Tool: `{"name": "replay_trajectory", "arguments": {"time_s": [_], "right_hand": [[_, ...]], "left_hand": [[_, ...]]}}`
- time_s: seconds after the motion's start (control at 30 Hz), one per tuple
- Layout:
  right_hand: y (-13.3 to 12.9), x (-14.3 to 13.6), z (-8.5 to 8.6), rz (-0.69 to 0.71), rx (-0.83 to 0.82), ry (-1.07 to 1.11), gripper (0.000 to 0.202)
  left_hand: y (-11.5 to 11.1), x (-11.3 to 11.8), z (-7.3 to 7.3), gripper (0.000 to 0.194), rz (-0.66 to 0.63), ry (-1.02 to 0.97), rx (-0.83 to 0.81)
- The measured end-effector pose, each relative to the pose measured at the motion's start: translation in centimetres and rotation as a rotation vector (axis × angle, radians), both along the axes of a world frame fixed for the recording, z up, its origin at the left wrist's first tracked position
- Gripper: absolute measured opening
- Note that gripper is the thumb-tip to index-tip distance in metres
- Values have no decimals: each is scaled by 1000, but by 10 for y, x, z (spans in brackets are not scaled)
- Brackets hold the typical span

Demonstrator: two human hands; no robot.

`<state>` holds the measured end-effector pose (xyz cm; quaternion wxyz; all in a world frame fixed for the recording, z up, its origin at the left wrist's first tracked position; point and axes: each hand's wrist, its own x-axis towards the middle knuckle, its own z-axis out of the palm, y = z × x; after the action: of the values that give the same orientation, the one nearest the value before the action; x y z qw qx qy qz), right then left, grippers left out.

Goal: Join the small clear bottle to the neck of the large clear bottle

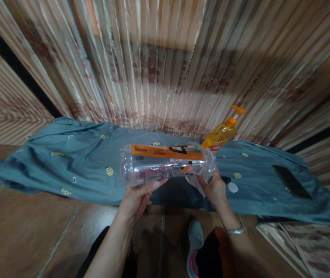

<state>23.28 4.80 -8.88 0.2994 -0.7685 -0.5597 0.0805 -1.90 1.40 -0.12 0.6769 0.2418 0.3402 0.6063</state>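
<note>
A large clear plastic bottle (165,164) with an orange and black label lies sideways in the air above the blue-green cloth. Beneath its middle and left part, my left hand (138,199) supports it, thumb along the near side. At the bottle's right end, my right hand (215,189) has its fingers closed by the neck, with a thin whitish piece (195,184) hanging beside it. Behind that end stands an orange pump bottle (221,135) with yellow liquid. A white round cap (232,187) rests on the cloth just right of my right hand.
The patterned blue-green cloth (92,154) covers a long narrow surface. A dark phone (291,181) lies on its right part. Pleated curtains (165,77) hang behind, with dark poles at both sides. My shoe (196,235) shows on the tiled floor below.
</note>
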Motion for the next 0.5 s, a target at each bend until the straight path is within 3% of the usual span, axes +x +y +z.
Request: {"name": "replay_trajectory", "arguments": {"time_s": [0.27,0.5], "right_hand": [[0,0,0,3,-4,7,52],[0,0,-2,8,24,2,51]], "left_hand": [[0,0,-1,46,3,-9,25],[0,1,0,35,-2,1,2]]}}
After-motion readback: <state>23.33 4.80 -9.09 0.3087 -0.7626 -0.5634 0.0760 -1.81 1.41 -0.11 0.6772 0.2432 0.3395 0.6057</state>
